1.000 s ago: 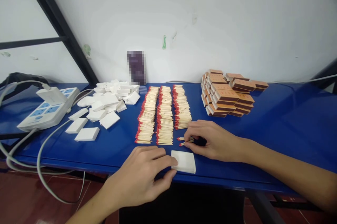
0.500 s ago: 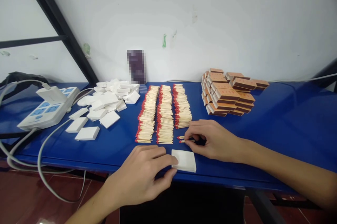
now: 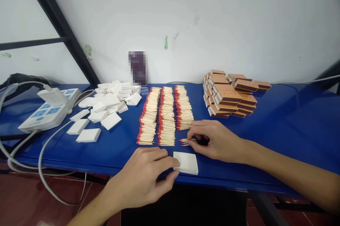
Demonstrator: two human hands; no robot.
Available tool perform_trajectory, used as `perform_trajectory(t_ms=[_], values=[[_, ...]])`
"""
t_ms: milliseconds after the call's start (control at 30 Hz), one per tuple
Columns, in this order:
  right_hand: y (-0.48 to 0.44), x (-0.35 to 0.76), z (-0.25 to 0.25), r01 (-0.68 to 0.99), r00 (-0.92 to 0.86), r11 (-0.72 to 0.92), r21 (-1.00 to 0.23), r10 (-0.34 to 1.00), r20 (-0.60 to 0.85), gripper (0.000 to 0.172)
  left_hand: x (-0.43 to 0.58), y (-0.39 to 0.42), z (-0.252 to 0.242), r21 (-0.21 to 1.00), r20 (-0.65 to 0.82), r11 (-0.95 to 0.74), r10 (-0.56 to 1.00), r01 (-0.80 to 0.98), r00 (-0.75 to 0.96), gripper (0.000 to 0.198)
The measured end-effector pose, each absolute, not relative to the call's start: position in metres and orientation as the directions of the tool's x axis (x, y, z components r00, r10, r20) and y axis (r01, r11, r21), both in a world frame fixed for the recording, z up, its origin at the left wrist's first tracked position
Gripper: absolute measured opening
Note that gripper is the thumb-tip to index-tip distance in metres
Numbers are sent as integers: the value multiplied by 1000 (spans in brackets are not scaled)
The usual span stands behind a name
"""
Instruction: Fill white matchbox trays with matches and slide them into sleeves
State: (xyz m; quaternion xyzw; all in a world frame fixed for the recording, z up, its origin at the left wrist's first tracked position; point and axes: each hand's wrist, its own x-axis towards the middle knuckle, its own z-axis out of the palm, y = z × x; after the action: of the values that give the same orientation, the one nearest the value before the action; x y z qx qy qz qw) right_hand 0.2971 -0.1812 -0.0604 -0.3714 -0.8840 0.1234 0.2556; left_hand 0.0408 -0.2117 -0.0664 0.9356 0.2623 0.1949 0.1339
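At the front edge of the blue table, my left hand (image 3: 148, 174) pinches the left end of a small white matchbox tray (image 3: 187, 163) between thumb and index finger. The tray lies flat on the tabletop. Just beyond it, my right hand (image 3: 212, 140) has its thumb and fingertips closed about a few red-headed matches (image 3: 183, 142); their far ends are hidden by the fingers. Behind stand three long rows of matches, the left row (image 3: 148, 116), the middle row (image 3: 166, 116) and the right row (image 3: 183, 109), with heads facing left.
A heap of white trays (image 3: 110, 102) lies left of the rows. Stacked orange-brown matchbox sleeves (image 3: 227, 93) stand at the back right. A power strip (image 3: 50, 111) with a plugged-in charger and loose cables occupies the left side. A phone-like object (image 3: 138, 68), blurred out, leans on the wall.
My right fingertips have shifted very slightly at the loose matches, and more of the match sticks show between them. My left hand keeps its hold on the tray.
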Motion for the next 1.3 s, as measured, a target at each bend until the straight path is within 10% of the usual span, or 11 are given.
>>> perform_trajectory(t_ms=[1300], values=[[-176, 301, -63, 675, -510, 638, -370, 766, 392, 20, 40, -211, -67, 360, 288, -819, 552, 446, 782, 15]])
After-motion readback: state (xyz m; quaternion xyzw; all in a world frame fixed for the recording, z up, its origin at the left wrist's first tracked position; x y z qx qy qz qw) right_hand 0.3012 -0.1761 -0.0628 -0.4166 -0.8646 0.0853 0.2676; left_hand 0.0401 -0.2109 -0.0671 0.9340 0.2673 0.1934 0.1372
